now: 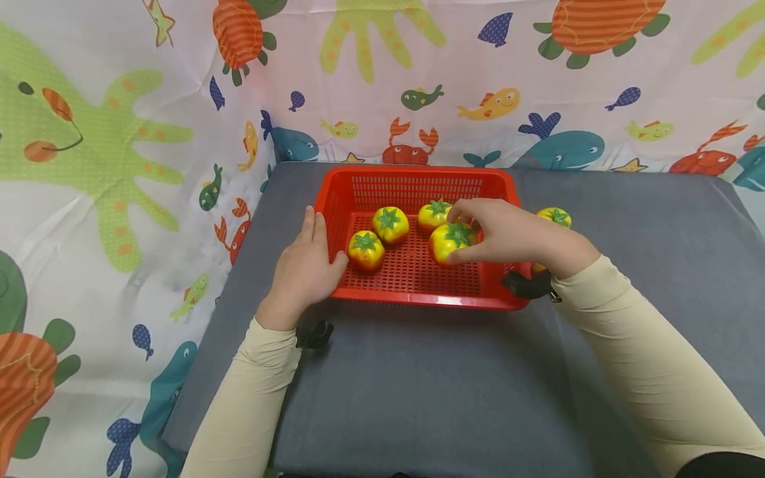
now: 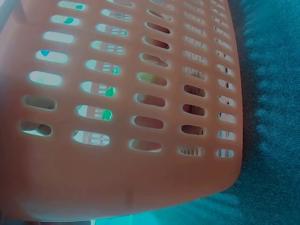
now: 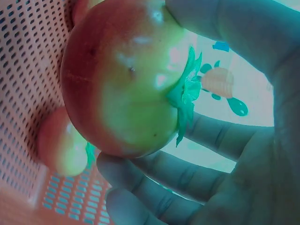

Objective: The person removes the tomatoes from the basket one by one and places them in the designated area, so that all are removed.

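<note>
A red plastic basket (image 1: 418,300) with slotted walls stands on the grey table. My right hand (image 1: 510,232) holds a yellow-and-red tomato (image 1: 442,247) with a green leafy top, thumb on one side and fingers on the other, over the basket's right half. The right wrist view shows this tomato (image 3: 122,89) close up, above the basket floor. Three similar tomatoes lie inside: one at the left (image 1: 366,252), one just behind it (image 1: 391,227), and one near my right fingers (image 1: 431,218). With straight fingers, my left hand (image 1: 303,269) rests against the basket's left side, whose slotted wall (image 2: 117,173) fills the left wrist view.
Another tomato (image 1: 556,215) is outside the basket on the right, partly hidden by my right wrist; a bit of yellow shows below that wrist. Cloth printed with sea animals (image 1: 370,99) hangs behind and to the left of the grey tabletop (image 1: 418,385).
</note>
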Demonstrator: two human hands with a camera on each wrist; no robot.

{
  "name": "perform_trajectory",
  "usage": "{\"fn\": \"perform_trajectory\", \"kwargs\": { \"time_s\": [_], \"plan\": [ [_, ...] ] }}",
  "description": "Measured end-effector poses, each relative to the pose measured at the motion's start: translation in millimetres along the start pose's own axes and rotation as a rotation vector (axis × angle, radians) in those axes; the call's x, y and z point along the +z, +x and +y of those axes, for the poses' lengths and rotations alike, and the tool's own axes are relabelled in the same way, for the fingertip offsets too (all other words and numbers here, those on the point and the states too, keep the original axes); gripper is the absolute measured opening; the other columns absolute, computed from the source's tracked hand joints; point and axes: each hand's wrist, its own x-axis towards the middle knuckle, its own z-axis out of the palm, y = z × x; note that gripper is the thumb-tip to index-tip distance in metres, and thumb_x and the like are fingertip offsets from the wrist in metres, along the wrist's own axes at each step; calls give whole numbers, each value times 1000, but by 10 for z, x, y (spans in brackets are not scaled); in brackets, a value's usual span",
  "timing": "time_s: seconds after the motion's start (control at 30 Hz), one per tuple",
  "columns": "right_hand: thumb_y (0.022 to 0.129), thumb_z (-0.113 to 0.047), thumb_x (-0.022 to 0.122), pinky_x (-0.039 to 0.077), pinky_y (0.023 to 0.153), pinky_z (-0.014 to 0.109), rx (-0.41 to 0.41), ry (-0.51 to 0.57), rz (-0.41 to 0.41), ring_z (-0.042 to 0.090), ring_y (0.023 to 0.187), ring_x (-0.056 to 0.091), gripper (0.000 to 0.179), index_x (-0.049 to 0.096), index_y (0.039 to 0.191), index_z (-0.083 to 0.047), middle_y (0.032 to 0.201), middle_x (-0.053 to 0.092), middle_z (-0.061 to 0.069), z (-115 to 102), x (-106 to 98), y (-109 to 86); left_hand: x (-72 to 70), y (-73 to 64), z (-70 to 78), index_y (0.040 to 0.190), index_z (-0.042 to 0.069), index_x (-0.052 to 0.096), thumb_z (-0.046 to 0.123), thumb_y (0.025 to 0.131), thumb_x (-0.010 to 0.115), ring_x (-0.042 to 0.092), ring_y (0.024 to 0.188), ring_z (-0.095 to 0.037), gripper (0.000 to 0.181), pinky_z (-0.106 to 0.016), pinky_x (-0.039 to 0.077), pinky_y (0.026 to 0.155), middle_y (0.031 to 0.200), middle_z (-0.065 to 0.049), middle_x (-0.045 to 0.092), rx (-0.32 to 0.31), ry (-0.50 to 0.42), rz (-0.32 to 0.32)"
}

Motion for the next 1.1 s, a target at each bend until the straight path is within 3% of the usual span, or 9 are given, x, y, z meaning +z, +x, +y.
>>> {"fn": "perform_trajectory", "kwargs": {
  "time_s": [0.2, 0.43, 0.67, 1.1],
  "plan": [
    [83, -44, 87, 57, 93, 50, 4, -10, 47, 28, 115, 57, 61, 63, 130, -13, 128, 66, 9, 82, -79, -219, -7, -8, -5, 166, -2, 16, 39, 98, 61, 46, 146, -46, 92, -65, 46, 110, 176, -19, 5, 7, -2, 1],
    [82, -49, 87, 57, 76, 38, 46, 5, 92, 25, 104, 58, 60, 64, 125, -16, 118, 66, 6, 239, -165, -477, -43, 0, -15, 167, -1, 14, 38, 97, 63, 45, 145, -47, 94, -67, 47, 106, 176, -18, 6, -5, -1, 11],
    [83, -44, 88, 61, 69, 37, 113, 70, 114, 29, 106, 59, 59, 63, 126, -15, 121, 65, 10, 404, -178, -804, 10, -5, 8, 167, -1, 13, 38, 97, 62, 46, 145, -47, 94, -67, 48, 106, 176, -18, 5, 5, -7, -3],
    [84, -39, 88, 57, 60, 33, 163, 56, 161, 30, 105, 58, 61, 61, 131, -12, 119, 66, 10, 718, -153, -1130, -7, -12, 14, 167, -1, 12, 37, 97, 63, 45, 146, -48, 94, -67, 49, 103, 176, -18, 5, -2, -14, -2]
  ]
}}
